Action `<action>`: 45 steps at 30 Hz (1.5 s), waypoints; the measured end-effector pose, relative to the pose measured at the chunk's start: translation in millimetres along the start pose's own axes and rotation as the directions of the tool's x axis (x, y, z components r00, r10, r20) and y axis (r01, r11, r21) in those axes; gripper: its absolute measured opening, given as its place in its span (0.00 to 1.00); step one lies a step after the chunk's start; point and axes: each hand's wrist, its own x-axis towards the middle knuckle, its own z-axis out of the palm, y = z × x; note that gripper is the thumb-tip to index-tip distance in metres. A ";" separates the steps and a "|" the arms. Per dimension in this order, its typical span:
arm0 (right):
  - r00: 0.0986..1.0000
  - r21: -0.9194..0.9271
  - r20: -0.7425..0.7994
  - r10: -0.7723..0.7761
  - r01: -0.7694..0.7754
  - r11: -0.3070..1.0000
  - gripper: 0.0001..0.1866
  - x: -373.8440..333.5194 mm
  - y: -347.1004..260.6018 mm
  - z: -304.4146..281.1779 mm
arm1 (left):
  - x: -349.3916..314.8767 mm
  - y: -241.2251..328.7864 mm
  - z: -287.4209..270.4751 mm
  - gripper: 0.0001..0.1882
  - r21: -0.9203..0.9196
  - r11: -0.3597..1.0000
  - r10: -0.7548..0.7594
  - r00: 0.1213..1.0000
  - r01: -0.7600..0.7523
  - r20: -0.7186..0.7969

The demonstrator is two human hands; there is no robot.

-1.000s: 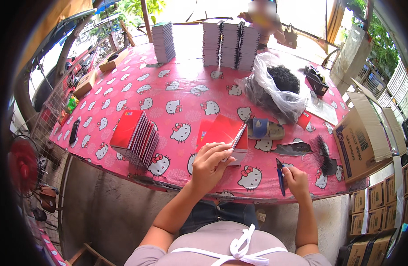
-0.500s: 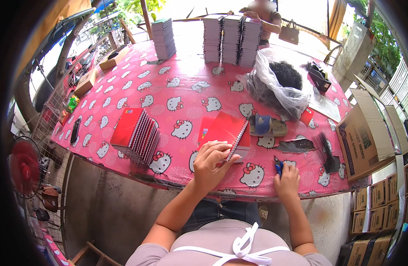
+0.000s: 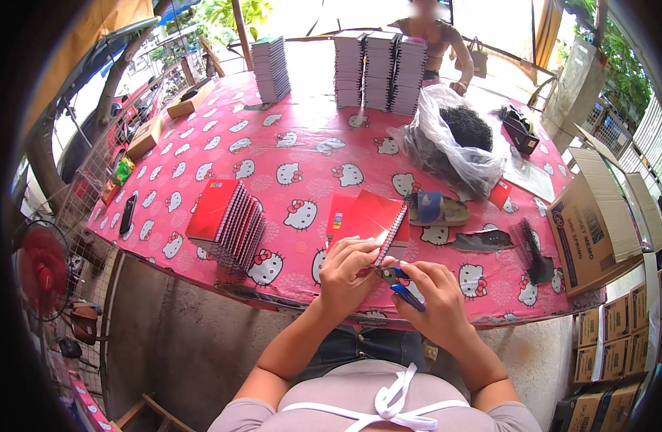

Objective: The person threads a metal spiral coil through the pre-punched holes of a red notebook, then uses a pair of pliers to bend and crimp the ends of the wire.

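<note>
A red notebook [image 3: 375, 217] with a spiral along its right edge lies tilted in front of me, over other red notebooks. My left hand [image 3: 348, 272] is closed on its near end, fingers over the cover beside the spiral. In my right hand [image 3: 439, 297] is a pair of blue-handled pliers [image 3: 407, 296], held with the handles spread. The pliers' jaws are at the near end of the spiral, by my left fingertips; whether they touch the wire I cannot tell. To the left stands a stack of red spiral notebooks [image 3: 219, 210].
Beyond the notebook lies a blue-and-tan object [image 3: 437, 209]. A plastic bag [image 3: 457, 169] holds black wire coils. An open cardboard box [image 3: 597, 223] stands at the right. Tall notebook stacks [image 3: 380, 72] and another person [image 3: 435, 43] are at the table's far side.
My right hand has lifted the pliers off the table and brought them left to the spiral's near end. The far person's arm has come down toward the table.
</note>
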 end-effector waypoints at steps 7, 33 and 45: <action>0.997 -0.091 -0.068 -0.026 0.019 0.996 0.26 3.4 -5.7 -3.1 | 0.1 1.7 -2.4 0.13 -0.003 1.000 -0.004 1.000 0.004 0.019; 0.902 -0.389 -0.026 0.432 -0.407 0.827 0.32 -82.8 149.5 25.0 | 11.2 -150.2 -229.9 0.05 -0.141 0.733 -0.611 0.553 0.665 -0.567; 0.696 -0.478 -0.281 0.661 -0.699 0.532 0.17 -80.4 295.4 -57.6 | 48.0 -83.3 -207.8 0.17 0.288 0.757 -0.360 0.742 0.586 -0.565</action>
